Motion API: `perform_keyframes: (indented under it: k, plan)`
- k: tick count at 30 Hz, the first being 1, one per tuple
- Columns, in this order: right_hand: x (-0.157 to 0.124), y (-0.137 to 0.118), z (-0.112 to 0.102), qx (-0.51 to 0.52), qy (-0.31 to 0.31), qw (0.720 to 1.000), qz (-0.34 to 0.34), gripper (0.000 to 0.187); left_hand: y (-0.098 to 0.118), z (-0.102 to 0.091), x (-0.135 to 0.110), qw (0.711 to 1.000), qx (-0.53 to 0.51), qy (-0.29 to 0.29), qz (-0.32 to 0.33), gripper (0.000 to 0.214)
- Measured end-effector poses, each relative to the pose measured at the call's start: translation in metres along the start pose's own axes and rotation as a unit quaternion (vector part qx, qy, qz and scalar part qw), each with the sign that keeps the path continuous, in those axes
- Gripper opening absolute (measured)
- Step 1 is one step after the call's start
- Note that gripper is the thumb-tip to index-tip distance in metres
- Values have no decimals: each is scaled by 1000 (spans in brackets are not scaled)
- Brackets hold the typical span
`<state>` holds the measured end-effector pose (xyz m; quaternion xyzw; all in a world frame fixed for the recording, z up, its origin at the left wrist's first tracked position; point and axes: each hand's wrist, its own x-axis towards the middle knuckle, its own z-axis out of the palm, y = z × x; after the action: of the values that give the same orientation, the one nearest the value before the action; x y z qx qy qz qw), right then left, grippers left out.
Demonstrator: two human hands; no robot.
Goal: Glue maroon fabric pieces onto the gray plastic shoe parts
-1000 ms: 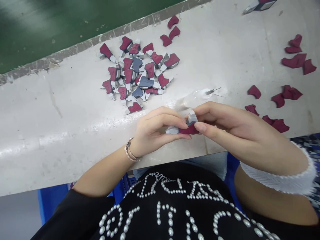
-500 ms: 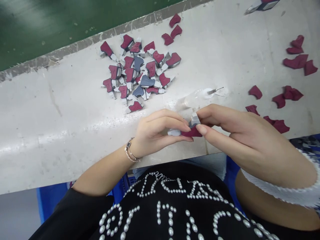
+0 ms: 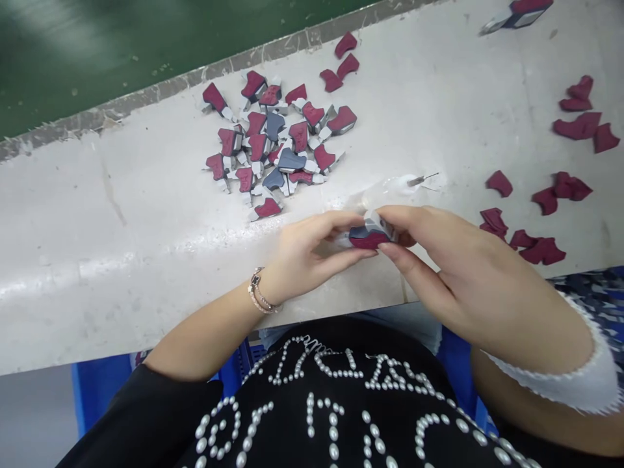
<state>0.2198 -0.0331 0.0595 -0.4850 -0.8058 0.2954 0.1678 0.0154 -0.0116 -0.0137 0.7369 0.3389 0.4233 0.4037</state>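
Note:
Between both hands is a small grey plastic part with a dark red pad (image 3: 369, 240) on its near side. My left hand (image 3: 319, 250) pinches it from the left, thumb and fingers on the red and grey edges. My right hand (image 3: 433, 250) grips it from the right, its thumb at the pad's lower corner and its fingers partly hidden behind. Just beyond the hands lies a clear bottle with a thin metal needle tip (image 3: 416, 181). A pile of similar grey parts with red pads (image 3: 275, 140) lies further off to the left.
Loose dark red pads (image 3: 578, 125) are scattered on the right of the white table (image 3: 160, 247). Several more lie behind the pile. Another grey and red part (image 3: 524, 13) rests at the far right. A green surface (image 3: 121, 52) borders the table's far edge.
The held part has been turned, so more of its grey side shows above the red pad. My right hand has shifted slightly left, and its thumb sits lower on the part.

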Motion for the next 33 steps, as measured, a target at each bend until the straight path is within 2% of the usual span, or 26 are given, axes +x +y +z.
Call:
perform_keyframes:
  k: [3,8,11,15,19,22,27,30,33]
  plan:
    - [-2,2,3,-32,-17,999,-19,32,4,-2,2,999,20,-33,-13,22]
    - [-3,4,1,-10,-58,998,-37,33,12,-6,4,981,-87,-78,-153,22]
    - [-1,3,0,4,-58,997,-51,33,13,-6,3,969,-142,-76,-186,23]
    - [2,3,1,2,-64,997,-44,34,9,-8,5,959,-171,-99,-206,22]
    - [3,5,1,19,-71,997,-22,34,6,-14,8,964,-114,-147,-191,32]
    - [-1,5,0,39,-66,997,-11,30,11,-14,9,967,-101,-157,-173,31]
    - [-16,-8,-7,54,-28,998,1,29,36,-14,9,970,-74,-163,-162,27]
    - [-30,-24,-15,31,-8,999,-12,30,62,-15,5,973,-44,-173,-150,28]
    - [-46,-42,-22,21,6,999,-26,29,90,-16,-4,979,-29,-158,-129,27]
